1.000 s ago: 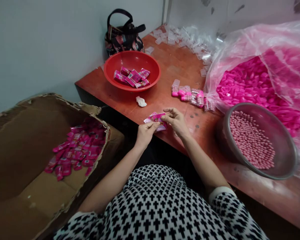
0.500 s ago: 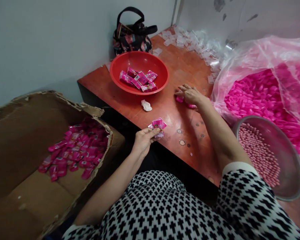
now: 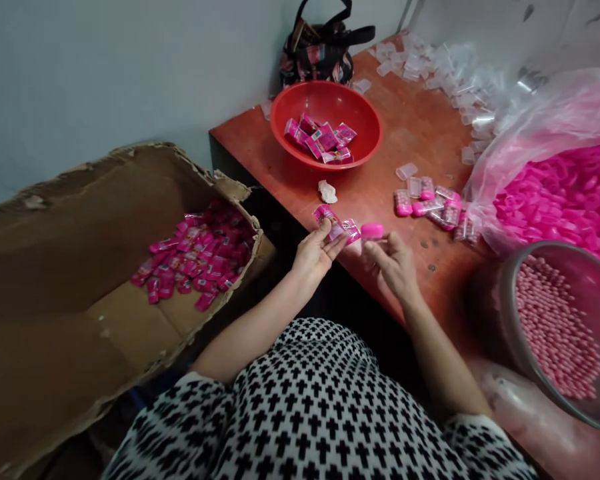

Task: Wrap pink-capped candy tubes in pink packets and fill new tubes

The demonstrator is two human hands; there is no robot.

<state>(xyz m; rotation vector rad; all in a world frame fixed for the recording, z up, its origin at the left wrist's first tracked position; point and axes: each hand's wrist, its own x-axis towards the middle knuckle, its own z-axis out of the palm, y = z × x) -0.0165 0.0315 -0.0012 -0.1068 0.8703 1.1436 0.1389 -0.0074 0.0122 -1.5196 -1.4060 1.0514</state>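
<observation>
Over the front edge of the table, my left hand (image 3: 314, 255) is closed on pink printed wrappers (image 3: 329, 220), pinched beneath the thumb. Another pink wrapper (image 3: 351, 230) sticks out by its fingertips. Just to the right, my right hand (image 3: 397, 268) grips a small pink-capped container (image 3: 372, 231), cap up; its lower body is blurred and partly behind the fingers. Several small clear containers with pink caps (image 3: 450, 215) lie farther back on the table, pink pellets showing inside them. Beyond my left hand sits a crumpled white scrap (image 3: 327, 192).
A red bowl (image 3: 290, 150) holds several wrapped pink packs. Left of the table, a cardboard box (image 3: 130, 320) contains many more. Pink plastic caps fill a clear bag (image 3: 550, 127) at right, near a metal bowl (image 3: 510, 300) of pink pellets. Clear empty containers (image 3: 445, 73) and a handbag (image 3: 317, 60) lie behind.
My right hand has come back from the far containers toward my left hand, now bringing a pink-capped container. The wrappers in my left hand have spread apart. The view has shifted left.
</observation>
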